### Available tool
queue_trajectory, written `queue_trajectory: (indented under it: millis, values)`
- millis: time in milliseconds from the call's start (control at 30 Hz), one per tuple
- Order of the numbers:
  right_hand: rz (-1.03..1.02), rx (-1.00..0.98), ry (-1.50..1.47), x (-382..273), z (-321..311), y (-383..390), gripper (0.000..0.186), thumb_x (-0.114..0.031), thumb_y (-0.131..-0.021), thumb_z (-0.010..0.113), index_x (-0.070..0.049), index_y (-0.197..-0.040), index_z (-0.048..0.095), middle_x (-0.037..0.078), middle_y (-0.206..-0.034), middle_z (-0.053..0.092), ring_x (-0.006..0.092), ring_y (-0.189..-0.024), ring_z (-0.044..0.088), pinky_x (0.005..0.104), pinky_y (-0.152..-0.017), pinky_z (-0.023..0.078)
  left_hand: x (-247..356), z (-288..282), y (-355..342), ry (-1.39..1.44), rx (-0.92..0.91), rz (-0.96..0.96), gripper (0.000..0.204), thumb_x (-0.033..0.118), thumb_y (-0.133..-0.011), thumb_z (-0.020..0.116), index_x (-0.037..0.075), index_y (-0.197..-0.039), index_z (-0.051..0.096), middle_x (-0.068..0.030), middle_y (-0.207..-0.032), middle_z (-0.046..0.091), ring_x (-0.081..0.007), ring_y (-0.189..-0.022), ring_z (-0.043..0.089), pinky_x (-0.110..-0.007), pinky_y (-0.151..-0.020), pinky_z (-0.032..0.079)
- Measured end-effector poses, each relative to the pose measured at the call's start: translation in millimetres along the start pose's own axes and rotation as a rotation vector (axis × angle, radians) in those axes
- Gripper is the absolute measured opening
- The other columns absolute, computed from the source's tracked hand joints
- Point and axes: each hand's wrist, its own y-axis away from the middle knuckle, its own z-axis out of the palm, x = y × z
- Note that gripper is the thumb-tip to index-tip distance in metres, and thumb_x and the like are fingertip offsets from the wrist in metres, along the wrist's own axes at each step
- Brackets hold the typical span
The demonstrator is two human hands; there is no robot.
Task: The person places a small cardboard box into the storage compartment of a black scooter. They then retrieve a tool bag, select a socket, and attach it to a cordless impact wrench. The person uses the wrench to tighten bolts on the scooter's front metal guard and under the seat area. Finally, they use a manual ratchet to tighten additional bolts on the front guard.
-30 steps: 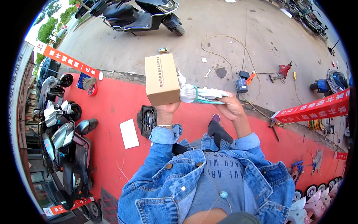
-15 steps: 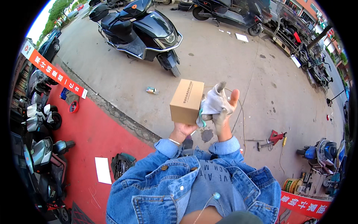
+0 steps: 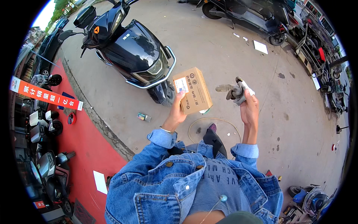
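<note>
My left hand grips a brown cardboard box by its near left side, with the thumb on the printed face beside a white label. The box is tilted, and my fingers behind it are hidden. Below its lower edge peeks a bit of white with green trim, too little to name. To the right, apart from the box, my right hand is raised and closed on a grey and white work glove. The glove is crumpled, its grey fingers pointing left.
A black scooter stands just beyond the box. On the concrete lie a small packet, a looped cable and a white sheet. Parked scooters line the red paving at left; a blue scooter is at lower right.
My hands have moved apart. The glove, earlier around my right hand against the box, is now off and held in its fingers. The box has turned to show its labelled face.
</note>
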Motion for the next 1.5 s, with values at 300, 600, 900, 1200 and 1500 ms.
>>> queue_trajectory:
  millis: [300,600,900,1200,1500]
  values:
    - [0.601,-0.387,0.099,72.0,67.2,-347.5,0.075,-0.048,-0.076,0.072,0.013,-0.113,0.047,0.019,-0.104,0.058,0.022,-0.093,0.06,0.0328,-0.078,0.05,60.7,12.2,-287.8,-0.579,0.477,0.162,0.07,0.035,-0.079,0.069,-0.001,-0.129,0.036,-0.0118,-0.115,0.05,-0.0175,-0.108,0.05,-0.031,-0.093,0.042]
    - [0.685,-0.486,0.201,115.2,160.3,-672.9,0.053,-0.036,-0.08,0.07,0.009,-0.104,0.054,0.015,-0.091,0.062,0.0173,-0.079,0.064,0.0272,-0.065,0.053,157.0,-76.8,-568.4,-0.376,0.526,0.098,0.079,0.033,-0.075,0.074,-0.005,-0.131,0.034,-0.0128,-0.117,0.049,-0.0183,-0.107,0.052,-0.031,-0.092,0.044]
    - [0.884,-0.659,-0.154,224.7,296.4,-984.1,0.043,-0.017,-0.091,0.041,0.013,-0.122,0.043,0.015,-0.117,0.056,0.023,-0.106,0.055,0.0358,-0.094,0.041,286.4,-208.2,-799.1,0.046,0.941,0.32,0.058,0.042,-0.08,0.066,0.001,-0.116,0.047,-0.0071,-0.105,0.056,-0.0149,-0.094,0.058,-0.036,-0.079,0.047]
    - [1.075,-1.02,0.309,392.8,427.6,-1159.4,0.034,-0.001,-0.087,0.052,0.011,-0.118,0.053,0.013,-0.117,0.058,0.0166,-0.104,0.056,0.0292,-0.09,0.044,296.1,-495.5,-893.5,0.504,1.617,0.699,0.053,0.032,-0.079,0.071,0.001,-0.117,0.05,-0.0069,-0.107,0.058,-0.0149,-0.098,0.058,-0.031,-0.079,0.048]
    - [1.39,-1.216,0.331,592.8,565.6,-1160.9,0.034,0.001,-0.084,0.049,0.011,-0.116,0.053,0.012,-0.118,0.056,0.0165,-0.105,0.053,0.0297,-0.094,0.037,349.5,-763.5,-830.2,0.546,1.874,0.921,0.071,0.042,-0.074,0.073,0.002,-0.124,0.044,-0.0107,-0.114,0.053,-0.0206,-0.105,0.054,-0.035,-0.081,0.048]
